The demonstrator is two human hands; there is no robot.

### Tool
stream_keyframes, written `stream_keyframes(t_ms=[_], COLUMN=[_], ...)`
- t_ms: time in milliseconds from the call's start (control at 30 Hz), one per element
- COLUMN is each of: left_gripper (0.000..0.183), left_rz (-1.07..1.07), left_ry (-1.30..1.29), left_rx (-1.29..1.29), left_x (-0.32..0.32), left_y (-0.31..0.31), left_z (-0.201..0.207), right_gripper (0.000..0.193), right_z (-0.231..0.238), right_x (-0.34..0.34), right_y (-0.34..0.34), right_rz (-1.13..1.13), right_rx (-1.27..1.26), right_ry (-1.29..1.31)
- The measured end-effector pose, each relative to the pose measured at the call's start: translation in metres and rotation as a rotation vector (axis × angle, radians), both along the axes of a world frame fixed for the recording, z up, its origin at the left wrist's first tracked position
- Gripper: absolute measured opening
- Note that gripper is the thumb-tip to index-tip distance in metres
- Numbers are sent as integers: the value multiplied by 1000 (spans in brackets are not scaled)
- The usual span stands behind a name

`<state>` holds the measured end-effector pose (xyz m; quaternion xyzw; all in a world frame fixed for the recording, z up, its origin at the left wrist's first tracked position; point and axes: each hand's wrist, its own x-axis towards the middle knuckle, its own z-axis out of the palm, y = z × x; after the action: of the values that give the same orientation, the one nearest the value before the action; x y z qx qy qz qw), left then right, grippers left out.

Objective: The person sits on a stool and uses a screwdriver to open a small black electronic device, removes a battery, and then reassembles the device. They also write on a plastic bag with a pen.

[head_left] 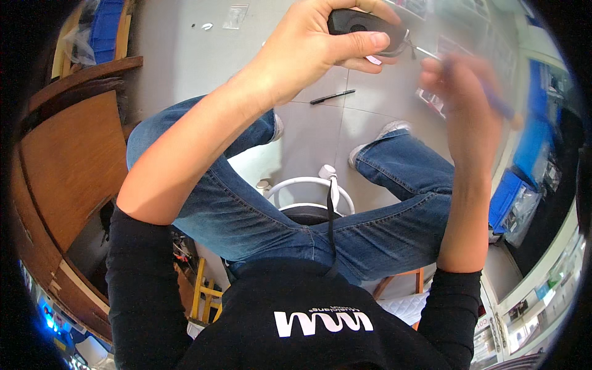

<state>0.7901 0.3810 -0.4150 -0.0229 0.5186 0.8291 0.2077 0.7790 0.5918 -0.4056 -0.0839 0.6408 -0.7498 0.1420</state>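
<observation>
My left hand (311,49) is raised at the top and closed around a black, rounded, oblong device (356,23), thumb along its near edge. A small metal loop or clip shows at the device's right end. To the right, my right hand (462,89), smeared by motion, grips a screwdriver (428,53) with a thin metal shaft and a blurred blue handle. The shaft points left at the device's right end; whether its tip touches cannot be made out. Part of the device is hidden under my fingers.
A black pen (333,97) lies on the grey tiled floor beyond my knees, and a small clear bag (235,16) farther off. A white round frame (308,181) stands between my legs. Brown wooden furniture (74,166) is at left, blue bins (509,198) at right.
</observation>
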Motion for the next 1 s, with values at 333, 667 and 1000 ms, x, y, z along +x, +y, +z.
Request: stream_keyframes(t_ms=[333, 667, 1000], left_gripper=[39, 36, 36], left_rz=[-37, 24, 146], left_ry=[-247, -140, 88], left_rx=[170, 144, -197], left_x=[-8, -2, -1], left_y=[-3, 1, 15], left_z=[7, -8, -30], right_gripper=[23, 26, 25], right_z=[-17, -24, -15], right_x=[-5, -14, 14], right_y=[-1, -3, -28], right_rz=[152, 157, 100], right_rx=[-572, -548, 110], right_ry=[-372, -317, -446])
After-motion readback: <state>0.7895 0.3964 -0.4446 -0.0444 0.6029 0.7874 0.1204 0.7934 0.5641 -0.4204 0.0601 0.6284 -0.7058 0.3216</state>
